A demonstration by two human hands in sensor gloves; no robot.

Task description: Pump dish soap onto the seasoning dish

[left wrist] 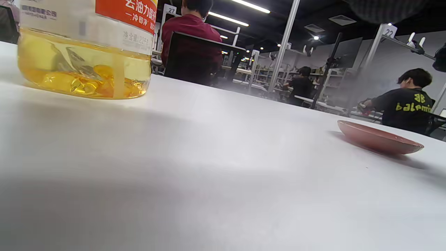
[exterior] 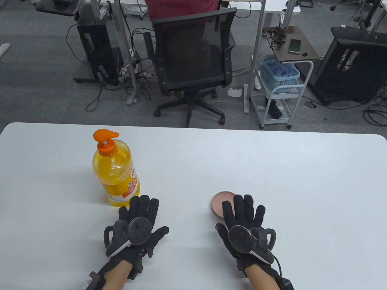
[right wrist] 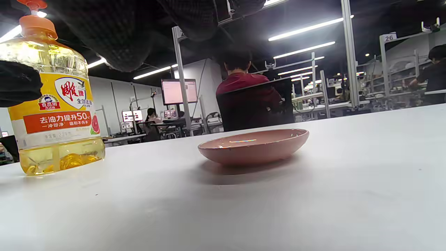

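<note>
One clear plastic bottle of yellow dish soap [exterior: 116,172] stands upright at the left centre of the table view, on the white table [exterior: 272,169]. It carries one orange pump head [exterior: 105,136] at the top, spout pointing to the frame's right, and one orange-and-white label on its side. One shallow round pink seasoning dish [exterior: 220,201] sits at the lower centre-right of that view, well apart from the bottle.

Two black-gloved hands lie along the bottom edge. The left hand [exterior: 137,229] is flat, fingers spread and holding nothing, its fingertips just beside the bottle's base; whether they touch it cannot be told. The right hand [exterior: 245,225] is likewise flat with fingers splayed and grips nothing; its fingertips overlap the near rim of the dish in this view, though contact cannot be told. The right wrist view shows the dish at centre and the bottle at the left.
</note>
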